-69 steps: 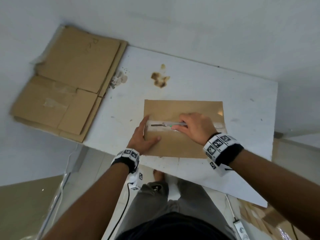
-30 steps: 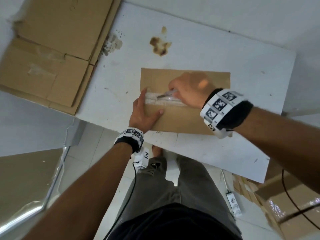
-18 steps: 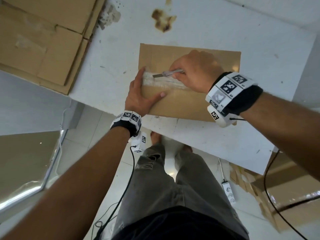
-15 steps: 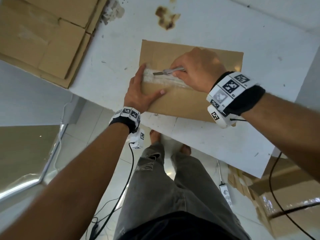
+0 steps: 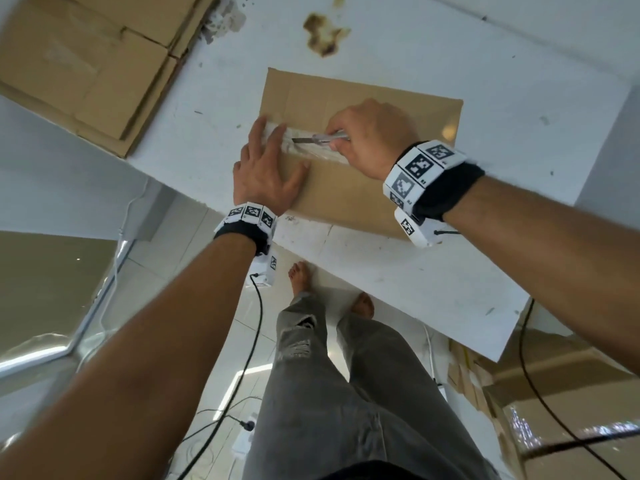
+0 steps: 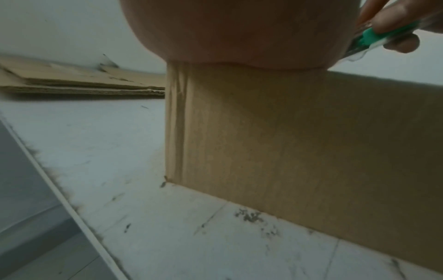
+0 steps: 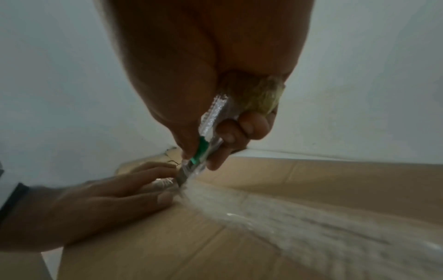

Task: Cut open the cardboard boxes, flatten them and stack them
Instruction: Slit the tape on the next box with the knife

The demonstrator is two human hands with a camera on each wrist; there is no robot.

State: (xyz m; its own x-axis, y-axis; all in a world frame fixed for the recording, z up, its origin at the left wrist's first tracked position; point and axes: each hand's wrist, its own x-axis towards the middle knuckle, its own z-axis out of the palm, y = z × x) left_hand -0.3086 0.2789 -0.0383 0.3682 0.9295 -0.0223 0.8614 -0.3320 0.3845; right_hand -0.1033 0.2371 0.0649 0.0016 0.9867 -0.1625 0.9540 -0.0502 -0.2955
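Observation:
A closed cardboard box (image 5: 360, 195) stands on the white table (image 5: 433, 292), with clear tape (image 5: 311, 150) along its top seam. My left hand (image 5: 266, 168) lies flat on the box's left end, fingers straight, pressing it down. My right hand (image 5: 367, 133) grips a utility knife (image 5: 318, 138) with a clear and green handle. Its blade tip meets the tape close to my left fingers (image 7: 153, 189). The right wrist view shows the knife (image 7: 201, 151) angled down onto the tape (image 7: 275, 212). From the left wrist, the box's side wall (image 6: 299, 142) fills the view.
Several flattened cardboard sheets (image 5: 86, 64) are stacked at the table's far left corner, seen also as a low stack (image 6: 84, 85). A brown stain (image 5: 325, 34) marks the table beyond the box. More boxes (image 5: 554, 410) and cables lie on the floor at right.
My right hand has moved the knife leftward along the tape toward my left hand. My left hand has shifted so its fingers spread flat over the box's left end. The head view has tilted down.

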